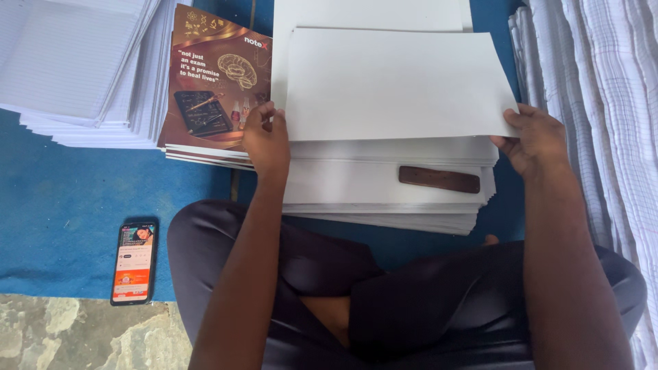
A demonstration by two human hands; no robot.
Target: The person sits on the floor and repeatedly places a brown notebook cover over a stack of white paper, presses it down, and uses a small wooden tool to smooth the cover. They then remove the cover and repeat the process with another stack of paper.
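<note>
A blank white sheet (394, 82) is lifted off a fanned stack of white sheets (384, 205) in front of my crossed legs. My left hand (266, 140) grips the sheet's near left corner. My right hand (534, 140) pinches its near right corner. A dark brown wooden stick (439, 179) lies on the stack just below the raised sheet. Under my left hand's far side sits a pile of brown printed covers (216, 82).
Stacks of ruled white paper (75, 62) lie at the far left, and more ruled sheets (603, 103) run down the right edge. A lit phone (133, 262) rests on the blue mat (62, 199) near my left knee. Stone floor (82, 336) shows bottom left.
</note>
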